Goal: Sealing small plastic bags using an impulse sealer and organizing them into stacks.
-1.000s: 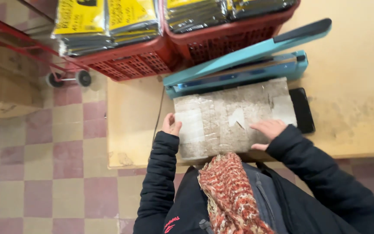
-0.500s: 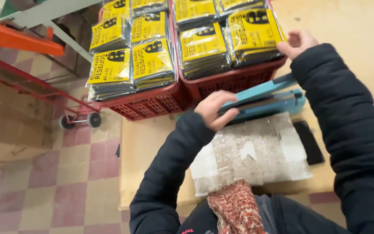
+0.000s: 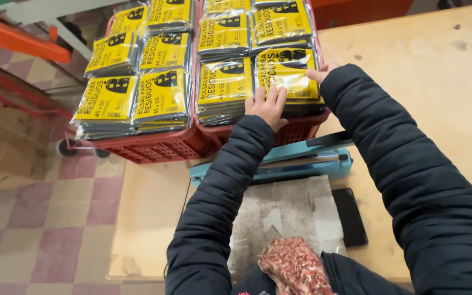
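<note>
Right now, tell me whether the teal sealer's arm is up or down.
Down. The teal sealer has its black-tipped arm lying flat along the base, no gap visible between them.

A worn, pale wooden worktable (image 3: 438, 71) spreads right of the fingers. Left and below them lies a checkered floor of pink and cream tiles (image 3: 34, 229), beside brown cardboard (image 3: 6, 136).
</note>
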